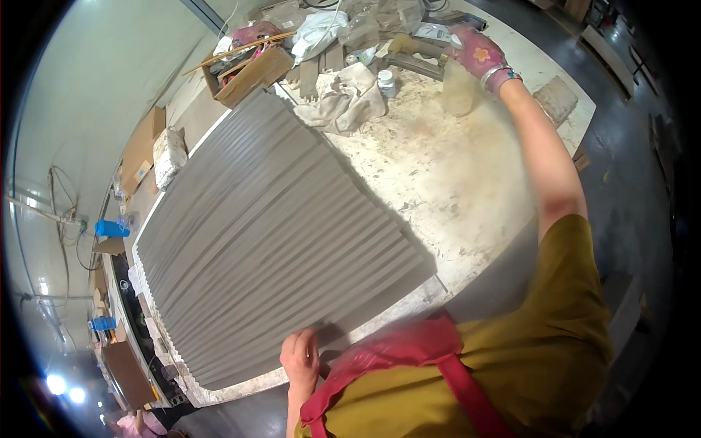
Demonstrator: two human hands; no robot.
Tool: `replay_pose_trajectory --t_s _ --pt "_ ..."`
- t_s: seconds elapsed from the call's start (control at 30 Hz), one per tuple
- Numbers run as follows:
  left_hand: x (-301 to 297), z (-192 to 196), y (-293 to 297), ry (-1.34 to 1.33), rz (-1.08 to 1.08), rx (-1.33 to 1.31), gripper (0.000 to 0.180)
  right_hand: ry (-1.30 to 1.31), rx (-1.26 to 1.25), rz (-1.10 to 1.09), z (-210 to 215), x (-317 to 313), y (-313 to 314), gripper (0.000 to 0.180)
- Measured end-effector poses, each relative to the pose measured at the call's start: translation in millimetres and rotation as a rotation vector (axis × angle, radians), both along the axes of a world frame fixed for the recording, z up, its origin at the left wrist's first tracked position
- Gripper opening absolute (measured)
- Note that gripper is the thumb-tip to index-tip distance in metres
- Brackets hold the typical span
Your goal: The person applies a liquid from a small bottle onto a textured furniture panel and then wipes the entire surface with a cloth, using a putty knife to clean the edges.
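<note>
A large grey ribbed panel (277, 233), made up of many parallel strips, lies across the worktable. At its near edge, in front of my body, my bare left hand (301, 355) has its fingers curled; whatever may be inside them is hidden. Far off to the right, my outstretched right hand (478, 55) wears a pinkish-purple glove with a flower on it. Its fingers close around the upper part of a translucent yellowish container (458, 91), somewhat blurred. Left of that container stand a small white jar (386, 84) and a crumpled pale cloth (343, 98).
Dusty, stained white tabletop (453, 175) extends right of the panel. At the back are a cardboard box (255, 77) of odds and ends and heaped plastic bags (372, 25). A pale block (555, 100) sits by the right edge. A wrapped white bundle (170, 157) lies beyond the panel's left side.
</note>
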State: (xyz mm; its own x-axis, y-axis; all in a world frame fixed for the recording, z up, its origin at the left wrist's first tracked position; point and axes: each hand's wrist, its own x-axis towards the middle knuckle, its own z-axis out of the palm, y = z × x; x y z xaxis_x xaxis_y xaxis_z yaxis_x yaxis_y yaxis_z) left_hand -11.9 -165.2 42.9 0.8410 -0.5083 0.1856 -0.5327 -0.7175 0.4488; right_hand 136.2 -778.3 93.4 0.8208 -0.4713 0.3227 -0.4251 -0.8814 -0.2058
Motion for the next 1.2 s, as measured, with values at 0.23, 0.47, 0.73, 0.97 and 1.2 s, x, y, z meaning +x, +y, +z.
replay_pose_trajectory --t_s 0.23,0.47,0.73,0.97,1.2 --pt "-4 -8 -3 -0.007 0.025 0.027 0.018 -0.175 0.263 0.239 -4 55 98 0.034" --pt "-6 0 2 -0.035 0.081 0.030 0.017 0.042 0.316 0.231 -146 139 84 0.033" --pt "2 -4 -5 0.007 0.071 0.039 0.018 0.059 0.364 0.072 -63 104 105 0.039" --pt "13 -2 -7 0.020 0.079 0.094 0.015 0.059 0.259 0.097 -109 102 85 0.025" --pt "29 3 -27 0.015 0.068 -0.051 0.014 0.025 0.432 0.305 -72 46 114 0.031"
